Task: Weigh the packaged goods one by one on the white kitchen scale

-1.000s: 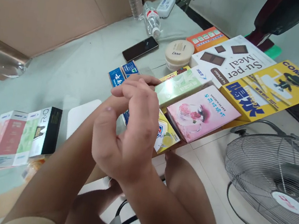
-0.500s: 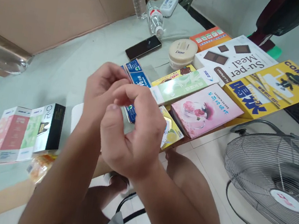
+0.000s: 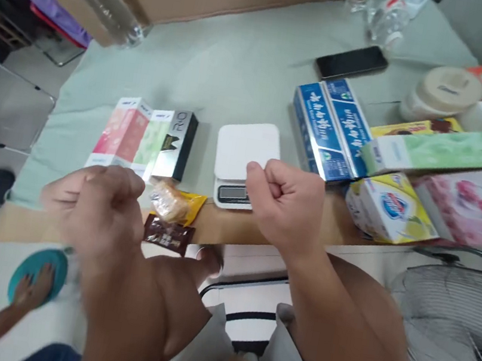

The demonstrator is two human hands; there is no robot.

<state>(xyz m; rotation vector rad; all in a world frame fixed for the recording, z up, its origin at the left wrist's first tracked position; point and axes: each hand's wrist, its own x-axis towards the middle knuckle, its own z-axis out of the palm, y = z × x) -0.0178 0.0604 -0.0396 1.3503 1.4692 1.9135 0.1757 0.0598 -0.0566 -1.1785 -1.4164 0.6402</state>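
My left hand (image 3: pixel 101 208) is curled into a fist, slightly blurred, in front of several upright cartons: a pink box (image 3: pixel 123 136), a green and white box (image 3: pixel 151 142) and a silver and black box (image 3: pixel 177 145). Right beside it lie a clear-wrapped bread snack (image 3: pixel 169 203) and a brown snack packet (image 3: pixel 168 235) at the table edge. My right hand (image 3: pixel 289 206) is also closed, thumb along the top, over the front right corner of a white kitchen scale (image 3: pixel 248 148). Part of the scale's display is hidden by it. Nothing shows in either fist.
Blue toothpaste boxes (image 3: pixel 321 126), a yellow soap carton (image 3: pixel 393 209), a long green box (image 3: pixel 449 150) and a pink box (image 3: pixel 477 201) stand at right. Behind are a phone (image 3: pixel 351 62), a cream jar (image 3: pixel 446 93) and a bottle (image 3: pixel 387 15). A fan (image 3: pixel 459 322) and another person's foot (image 3: pixel 35 282) are below.
My hands, close together before, have moved apart, the left one to the left, the right one to the right. The view has turned left, and the scale shows more fully.
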